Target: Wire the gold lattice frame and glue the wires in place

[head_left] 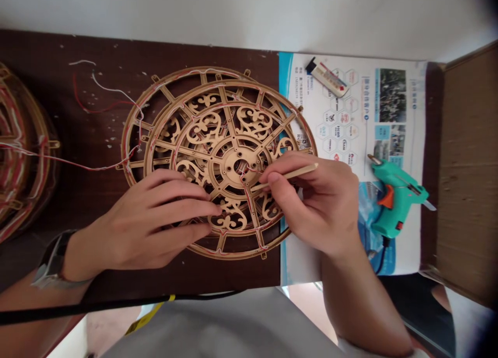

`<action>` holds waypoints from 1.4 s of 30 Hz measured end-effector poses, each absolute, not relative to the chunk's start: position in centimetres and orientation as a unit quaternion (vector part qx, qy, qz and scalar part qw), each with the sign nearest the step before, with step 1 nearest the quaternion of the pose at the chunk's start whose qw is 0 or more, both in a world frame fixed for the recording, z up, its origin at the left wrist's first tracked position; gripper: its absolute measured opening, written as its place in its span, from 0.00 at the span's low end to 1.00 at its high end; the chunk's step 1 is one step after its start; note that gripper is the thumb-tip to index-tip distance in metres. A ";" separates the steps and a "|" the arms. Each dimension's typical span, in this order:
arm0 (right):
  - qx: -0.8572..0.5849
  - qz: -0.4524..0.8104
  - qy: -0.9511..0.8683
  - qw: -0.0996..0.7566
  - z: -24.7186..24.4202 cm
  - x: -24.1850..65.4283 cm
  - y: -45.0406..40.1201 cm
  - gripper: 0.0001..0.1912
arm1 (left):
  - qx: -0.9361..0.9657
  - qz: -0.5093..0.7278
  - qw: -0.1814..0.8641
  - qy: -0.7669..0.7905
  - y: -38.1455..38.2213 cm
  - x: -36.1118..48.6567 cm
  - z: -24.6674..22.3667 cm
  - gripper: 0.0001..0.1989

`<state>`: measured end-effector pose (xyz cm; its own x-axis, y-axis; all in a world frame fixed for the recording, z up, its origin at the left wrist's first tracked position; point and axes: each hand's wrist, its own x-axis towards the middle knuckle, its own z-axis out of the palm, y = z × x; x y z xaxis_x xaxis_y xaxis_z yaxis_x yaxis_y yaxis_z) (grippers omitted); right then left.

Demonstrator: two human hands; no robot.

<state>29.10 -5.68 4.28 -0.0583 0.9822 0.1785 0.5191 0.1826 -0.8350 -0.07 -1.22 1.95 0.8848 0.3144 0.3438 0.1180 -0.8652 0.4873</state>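
A round laser-cut wooden wheel [229,96] with scrollwork panels lies flat on the dark wooden table [58,62], with a second ring beneath or behind it. Thin red and white wires [249,207] run along its spokes and rims. My right hand [315,202] is shut on a thin wooden stick [288,175], whose tip reaches the wires near the wheel's central hub. My left hand [151,220] lies over the lower left of the wheel, its fingertips on the scrollwork and holding nothing. A black watch [54,259] circles my left wrist.
A teal and orange hot glue gun [397,197] lies on a printed sheet [373,98] to the right, near a small boxed packet [327,77]. Another wired wooden wheel [19,150] sits at the left edge. Brown cardboard [469,166] stands at far right. Loose wire ends [97,104] lie on the table.
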 end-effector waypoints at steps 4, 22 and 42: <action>-0.553 0.297 -0.678 0.383 4.2 29.2 -5.6 0.10 | 0.943 0.213 0.229 0.111 -1.2 -0.1 2.0 0.11; -0.492 0.317 -0.718 0.376 4.1 29.0 -5.7 0.09 | 0.944 0.225 0.213 0.112 -1.2 -0.3 1.6 0.10; -0.487 0.335 -0.717 0.370 4.3 29.2 -5.7 0.09 | 0.946 0.228 0.202 0.108 -1.3 -0.2 1.8 0.11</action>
